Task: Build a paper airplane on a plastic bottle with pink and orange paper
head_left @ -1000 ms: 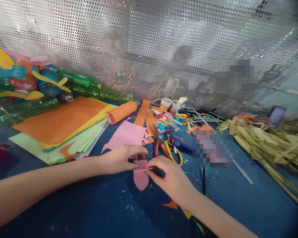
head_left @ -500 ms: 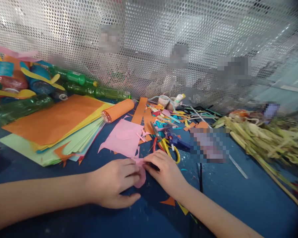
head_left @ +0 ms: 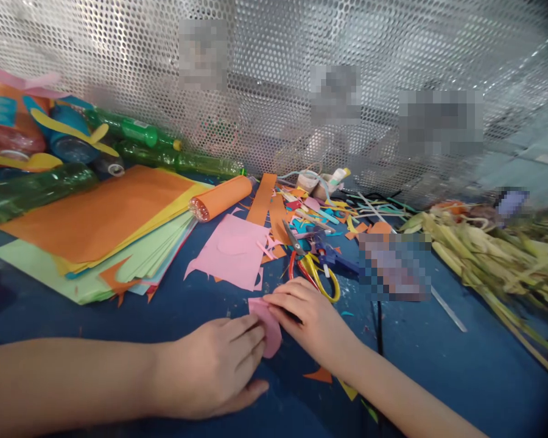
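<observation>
A small pink paper cutout (head_left: 270, 333) with a rounded lower end lies between my hands, low over the blue table. My right hand (head_left: 311, 316) pinches its upper edge with thumb and fingers. On its left side rest the fingertips of my left hand (head_left: 219, 362), closed against the paper, the thumb held apart below; part of the cutout is hidden under them. Just beyond lies a pink paper sheet (head_left: 231, 250) with cut edges. Scissors (head_left: 317, 274) with red and yellow handles sit past my right hand, beside a blue glue gun (head_left: 335, 255).
To the left lies a stack of coloured paper (head_left: 91, 213), with green plastic bottles (head_left: 205, 163) behind. An orange-wrapped bottle (head_left: 223, 198) and paper scraps (head_left: 310, 213) are near the perforated metal panel (head_left: 274, 73). Dried husks (head_left: 484, 267) spread at the right.
My left hand has shifted down and slightly right along the pink cutout, its fingers closer together. More of the cutout's upper end shows. The whole view has shifted slightly.
</observation>
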A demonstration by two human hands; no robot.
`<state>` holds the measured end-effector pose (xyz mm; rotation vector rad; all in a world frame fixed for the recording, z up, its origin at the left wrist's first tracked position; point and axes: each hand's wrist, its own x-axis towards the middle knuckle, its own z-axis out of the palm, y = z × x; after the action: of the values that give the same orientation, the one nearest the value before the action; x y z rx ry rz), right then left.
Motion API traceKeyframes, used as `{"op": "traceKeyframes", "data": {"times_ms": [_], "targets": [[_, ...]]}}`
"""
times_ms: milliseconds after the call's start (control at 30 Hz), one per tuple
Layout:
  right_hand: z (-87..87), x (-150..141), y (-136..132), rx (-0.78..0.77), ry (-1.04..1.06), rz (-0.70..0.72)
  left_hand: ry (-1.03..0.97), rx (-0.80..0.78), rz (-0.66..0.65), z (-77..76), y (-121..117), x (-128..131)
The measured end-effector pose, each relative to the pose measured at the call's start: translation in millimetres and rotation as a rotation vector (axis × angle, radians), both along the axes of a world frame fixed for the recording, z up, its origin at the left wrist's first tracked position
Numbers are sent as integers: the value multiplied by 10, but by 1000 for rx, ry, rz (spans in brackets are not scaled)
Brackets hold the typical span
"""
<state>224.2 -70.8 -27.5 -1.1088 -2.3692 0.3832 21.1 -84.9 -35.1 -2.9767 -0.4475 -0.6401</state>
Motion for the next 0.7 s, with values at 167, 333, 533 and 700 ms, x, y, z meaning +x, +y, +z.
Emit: {"op": "traceKeyframes", "data": {"times_ms": [167, 333, 533, 700], "targets": [[-9, -4, 9, -28, 6, -20, 34, 17, 4, -34, -19, -25], [-43, -37, 24, 16, 30, -64, 25, 34, -4, -28, -20, -22], [-49, -34, 30, 0, 58, -44, 0, 52, 0, -20, -22, -11], [-61, -49, 34, -11, 65, -46, -4, 62, -6, -42, -12, -10]]}}
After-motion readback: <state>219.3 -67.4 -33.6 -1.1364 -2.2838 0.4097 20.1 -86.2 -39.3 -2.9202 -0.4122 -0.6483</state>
